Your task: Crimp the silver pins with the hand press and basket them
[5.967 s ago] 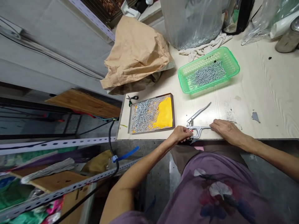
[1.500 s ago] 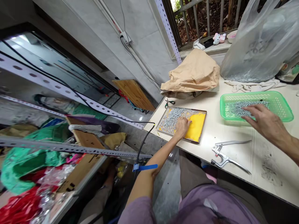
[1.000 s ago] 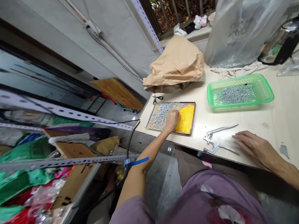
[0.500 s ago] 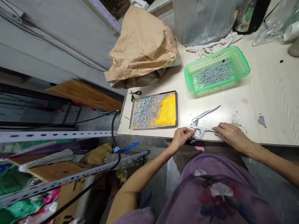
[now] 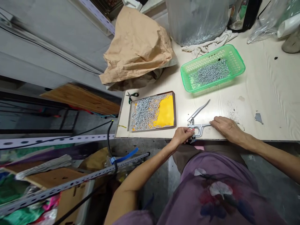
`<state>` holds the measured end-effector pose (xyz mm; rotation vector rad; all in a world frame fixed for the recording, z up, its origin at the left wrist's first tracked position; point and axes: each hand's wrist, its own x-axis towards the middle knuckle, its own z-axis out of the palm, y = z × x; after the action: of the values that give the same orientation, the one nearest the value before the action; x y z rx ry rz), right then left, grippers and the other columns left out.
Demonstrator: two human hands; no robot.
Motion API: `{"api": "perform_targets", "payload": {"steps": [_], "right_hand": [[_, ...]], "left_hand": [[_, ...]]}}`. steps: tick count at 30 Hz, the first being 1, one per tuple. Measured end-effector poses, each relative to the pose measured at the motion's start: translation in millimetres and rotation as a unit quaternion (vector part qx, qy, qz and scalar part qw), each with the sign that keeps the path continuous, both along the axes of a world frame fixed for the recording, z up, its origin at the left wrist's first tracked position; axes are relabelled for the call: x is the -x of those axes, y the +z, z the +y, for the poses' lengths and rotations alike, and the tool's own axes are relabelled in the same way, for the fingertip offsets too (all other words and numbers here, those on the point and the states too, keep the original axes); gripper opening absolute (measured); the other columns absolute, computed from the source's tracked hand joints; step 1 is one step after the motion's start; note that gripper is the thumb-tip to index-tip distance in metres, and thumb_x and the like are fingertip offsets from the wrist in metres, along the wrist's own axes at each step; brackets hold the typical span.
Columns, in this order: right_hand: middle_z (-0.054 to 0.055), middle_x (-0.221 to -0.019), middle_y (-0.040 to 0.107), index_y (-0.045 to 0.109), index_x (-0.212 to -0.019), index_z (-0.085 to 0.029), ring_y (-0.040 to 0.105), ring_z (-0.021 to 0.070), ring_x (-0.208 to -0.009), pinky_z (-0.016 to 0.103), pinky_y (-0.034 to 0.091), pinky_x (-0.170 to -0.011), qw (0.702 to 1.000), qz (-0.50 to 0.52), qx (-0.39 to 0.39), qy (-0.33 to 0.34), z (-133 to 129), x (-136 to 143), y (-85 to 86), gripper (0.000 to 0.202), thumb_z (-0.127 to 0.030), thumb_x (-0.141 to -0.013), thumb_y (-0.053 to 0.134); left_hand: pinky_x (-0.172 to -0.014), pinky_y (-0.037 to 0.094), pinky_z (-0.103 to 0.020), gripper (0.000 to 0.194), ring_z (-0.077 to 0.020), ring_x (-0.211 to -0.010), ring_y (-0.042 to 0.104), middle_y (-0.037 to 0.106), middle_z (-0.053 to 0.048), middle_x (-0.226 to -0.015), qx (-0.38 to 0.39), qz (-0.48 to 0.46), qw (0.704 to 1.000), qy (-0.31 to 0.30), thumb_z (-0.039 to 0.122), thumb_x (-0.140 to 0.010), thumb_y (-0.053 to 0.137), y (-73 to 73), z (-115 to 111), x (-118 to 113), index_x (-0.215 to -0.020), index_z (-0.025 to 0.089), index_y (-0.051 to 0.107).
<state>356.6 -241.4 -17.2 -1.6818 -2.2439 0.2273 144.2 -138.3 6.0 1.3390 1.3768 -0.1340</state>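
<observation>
A grey metal hand tool (image 5: 200, 127), with two long arms, a small spring and a red part at its head, lies at the front edge of the table. Its upper lever (image 5: 198, 110) stands spread away from the lower handle. My left hand (image 5: 183, 135) is closed in a pinch at the tool's head, beside the red part; whatever is between the fingertips is too small to make out. The fingers of my right hand (image 5: 226, 127) are closed on the end of the lower handle. Left of the tool is a shallow tray (image 5: 175, 109) of small metal pins on a yellow base.
A green plastic basket (image 5: 241, 67) with many similar metal pins stands farther back. Crumpled brown paper (image 5: 138, 47), a large clear bag (image 5: 199, 22) and a cloth (image 5: 208, 45) lie behind. Scissors (image 5: 131, 96) rest near the table's left edge. A perforated metal rail (image 5: 77, 175) runs below left.
The tool has turned slightly, its arms swinging away from me, and my right hand has followed the handle. My left hand stays at the head. The whole view has shifted a little.
</observation>
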Motion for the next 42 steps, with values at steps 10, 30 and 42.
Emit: {"api": "perform_targets", "payload": {"steps": [10,30,42], "right_hand": [[0.022,-0.145,0.043,0.047,-0.138,-0.017,0.043,0.0381,-0.127,0.051,0.043,-0.095,0.998,-0.025,0.049,0.008,26,-26,1.6,0.069,-0.057,-0.084,0.063],[0.016,-0.111,0.06,0.06,-0.109,-0.015,0.051,0.0317,-0.098,0.04,0.039,-0.078,0.986,-0.111,0.11,0.061,66,-31,16.8,0.056,-0.053,-0.071,0.076],[0.013,-0.1,0.062,0.064,-0.104,-0.011,0.053,0.0267,-0.091,0.034,0.037,-0.075,0.988,-0.103,0.103,0.052,52,-22,23.3,0.034,-0.035,-0.081,0.073]], "left_hand": [[-0.032,0.027,-0.013,0.016,-0.0018,-0.03,0.038,0.047,0.01,-0.045,0.035,-0.003,0.999,0.042,0.016,-0.082,0.065,0.3,-4,2,-0.068,0.013,0.059],[-0.038,0.035,-0.017,0.021,-0.0047,-0.035,0.044,0.05,0.008,-0.049,-0.027,0.02,0.999,-0.002,0.024,-0.085,0.065,-0.3,-7,7,-0.068,0.014,0.058],[-0.094,0.048,-0.043,0.043,-0.0272,-0.111,0.053,0.056,-0.014,-0.128,-0.488,-0.007,0.782,-0.388,0.028,-0.089,0.064,-17.4,6,-43,-0.127,0.016,0.048]]}}
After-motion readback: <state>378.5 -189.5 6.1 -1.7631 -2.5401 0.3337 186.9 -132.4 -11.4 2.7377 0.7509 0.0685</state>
